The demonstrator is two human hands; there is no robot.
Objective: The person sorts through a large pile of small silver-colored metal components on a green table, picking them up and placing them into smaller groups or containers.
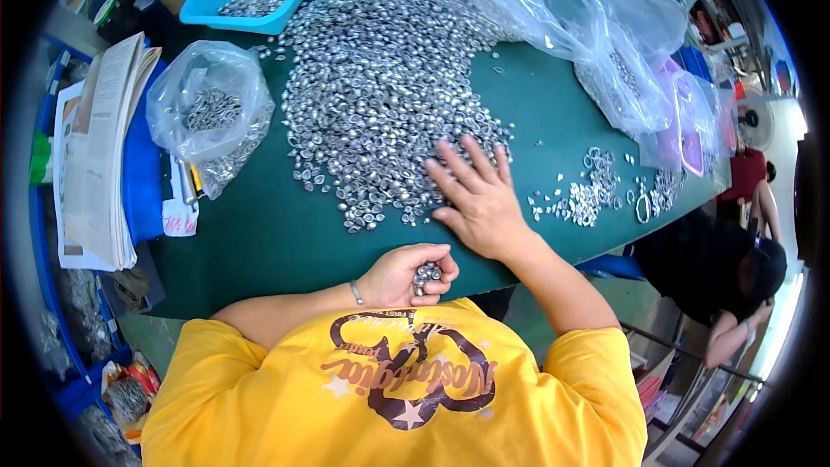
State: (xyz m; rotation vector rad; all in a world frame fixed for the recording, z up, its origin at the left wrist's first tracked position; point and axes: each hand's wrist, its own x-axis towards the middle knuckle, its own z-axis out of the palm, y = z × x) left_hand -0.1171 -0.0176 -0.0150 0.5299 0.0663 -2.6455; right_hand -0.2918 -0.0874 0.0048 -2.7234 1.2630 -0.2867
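Observation:
A broad heap of small silvery metal pieces [372,95], rounded and cup-like, spreads over the green table top [233,251]. My left hand [408,275] is close to the table's near edge, its fingers curled round several of the same metal pieces [426,275]. A bracelet circles that wrist. At the heap's near right side my right hand [477,203] lies palm down with its fingers spread, the fingertips over the pieces. What is under that palm is hidden.
Left of the heap stand a clear bag [207,104] of metal parts and stacked papers [104,147]. A light-blue tray [251,24] of pieces sits behind. Plastic bags [605,60] and small loose parts [588,195] lie to the right. Another person [718,277] sits at far right.

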